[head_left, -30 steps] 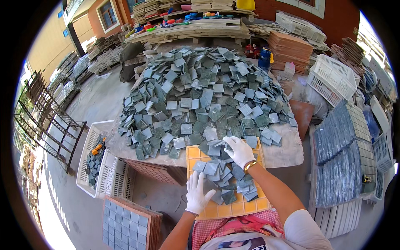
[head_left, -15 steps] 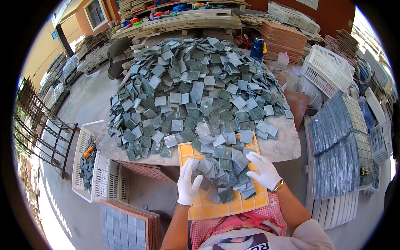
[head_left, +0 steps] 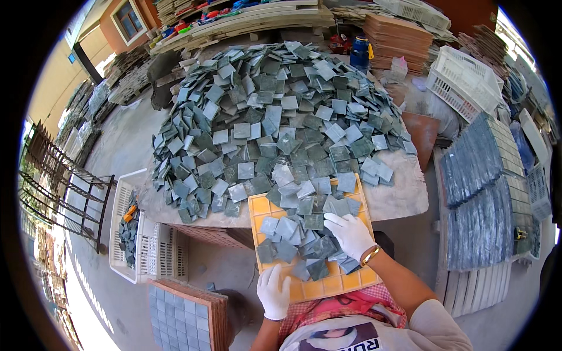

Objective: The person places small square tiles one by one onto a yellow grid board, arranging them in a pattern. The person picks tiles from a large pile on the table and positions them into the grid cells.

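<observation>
A yellow gridded tray (head_left: 346,283) lies across my lap and against the table's front edge, with loose grey-green stone tiles (head_left: 316,246) heaped on it. My right hand (head_left: 351,236), in a white glove, rests over the right side of the heap. Its fingers are stretched out, and the fingertips touch tiles. At the tray's lower left edge is my left hand (head_left: 273,292), also gloved, with thumb and fingers apart and nothing in it. Some tray cells under the heap are hidden.
A large pile of similar tiles (head_left: 281,123) covers the table (head_left: 404,193). White crates (head_left: 153,254) stand at the left; below them are stacked sheets of set tiles (head_left: 178,313). Wrapped tile stacks (head_left: 477,199) stand at the right, and a blue jug (head_left: 360,52) is behind the pile.
My left hand has moved down from the tray's left side to its lower left edge. My right hand has shifted left over the tiles. Tiles on the tray lie slightly more to the left.
</observation>
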### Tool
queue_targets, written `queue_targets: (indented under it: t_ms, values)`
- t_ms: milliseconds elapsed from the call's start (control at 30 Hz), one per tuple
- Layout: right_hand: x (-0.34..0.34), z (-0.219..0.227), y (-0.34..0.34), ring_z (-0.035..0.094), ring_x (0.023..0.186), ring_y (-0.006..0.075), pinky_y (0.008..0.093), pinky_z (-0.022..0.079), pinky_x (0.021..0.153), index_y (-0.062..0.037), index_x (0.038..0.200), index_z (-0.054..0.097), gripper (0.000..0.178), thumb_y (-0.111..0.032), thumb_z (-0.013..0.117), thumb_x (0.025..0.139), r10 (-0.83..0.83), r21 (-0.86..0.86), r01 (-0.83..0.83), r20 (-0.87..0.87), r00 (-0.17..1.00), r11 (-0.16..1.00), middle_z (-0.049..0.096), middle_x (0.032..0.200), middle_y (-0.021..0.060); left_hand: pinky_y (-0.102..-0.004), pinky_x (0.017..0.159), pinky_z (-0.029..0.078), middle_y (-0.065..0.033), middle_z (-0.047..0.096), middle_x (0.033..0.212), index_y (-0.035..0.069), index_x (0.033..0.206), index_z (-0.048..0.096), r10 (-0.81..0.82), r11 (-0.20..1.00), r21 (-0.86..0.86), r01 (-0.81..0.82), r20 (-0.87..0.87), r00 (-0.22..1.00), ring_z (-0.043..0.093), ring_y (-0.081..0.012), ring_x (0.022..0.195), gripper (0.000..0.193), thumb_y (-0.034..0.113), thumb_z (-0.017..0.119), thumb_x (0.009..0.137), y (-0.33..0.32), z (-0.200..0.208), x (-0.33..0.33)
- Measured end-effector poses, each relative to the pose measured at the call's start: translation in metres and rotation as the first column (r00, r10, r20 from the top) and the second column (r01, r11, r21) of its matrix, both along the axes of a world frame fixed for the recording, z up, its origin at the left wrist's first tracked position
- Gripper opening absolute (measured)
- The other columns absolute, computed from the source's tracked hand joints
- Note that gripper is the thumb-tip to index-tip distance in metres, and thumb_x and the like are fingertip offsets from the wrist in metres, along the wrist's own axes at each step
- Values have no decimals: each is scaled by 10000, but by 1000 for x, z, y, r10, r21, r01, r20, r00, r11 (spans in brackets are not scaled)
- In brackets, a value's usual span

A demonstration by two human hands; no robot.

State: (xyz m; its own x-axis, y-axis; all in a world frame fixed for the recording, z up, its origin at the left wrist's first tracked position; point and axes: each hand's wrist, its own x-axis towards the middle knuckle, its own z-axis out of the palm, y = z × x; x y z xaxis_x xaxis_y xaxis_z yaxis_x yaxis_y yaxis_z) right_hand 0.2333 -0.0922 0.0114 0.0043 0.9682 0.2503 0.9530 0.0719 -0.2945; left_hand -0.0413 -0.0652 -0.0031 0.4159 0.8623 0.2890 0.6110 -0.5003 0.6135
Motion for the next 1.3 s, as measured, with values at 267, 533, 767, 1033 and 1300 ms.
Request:
queue_targets:
  t_ms: [267,533,767,1033,1300]
  values:
    - [-15,4,-11,548,1026,309,427,446,875,-100,1179,561,407,-201,664,798,-141,24,146,-153,978,989,533,1262,84,-457,975,396,-122,512,1256,46,1189,593,86,993,102,-62,-248,965,447,-356,1179,641,301,816,645,30,19,37]
    - [-26,21,-41,561,1037,342,423,448,908,-56,1121,607,353,-144,679,786,-176,17,190,-305,936,982,600,1157,140,-457,1006,382,-115,518,1231,55,1134,612,7,994,110,4,-100,995,427,-359,1210,576,171,824,611,28,19,35]
    - [-36,35,-43,602,987,341,410,485,861,-36,1070,627,306,-130,682,783,-95,22,110,-349,932,994,638,1092,147,-406,850,501,-171,608,1121,45,1209,569,-178,938,-283,198,96,979,604,-359,993,581,177,788,687,12,39,-7]
    - [-36,33,-31,595,1001,329,410,478,867,-54,1078,624,318,-138,688,778,5,-6,-7,-323,947,1000,634,1091,130,-409,955,447,-209,550,1264,-2,1314,478,554,796,422,-433,-221,802,539,-368,1147,723,149,774,672,208,108,-225]
    - [-78,31,74,397,1262,321,449,328,1048,-199,1293,521,621,-379,735,739,223,-103,-212,112,968,972,474,1301,126,-420,1082,340,-189,427,1423,28,1405,393,53,986,165,-10,-262,964,373,-365,1339,920,290,830,638,185,82,-108]
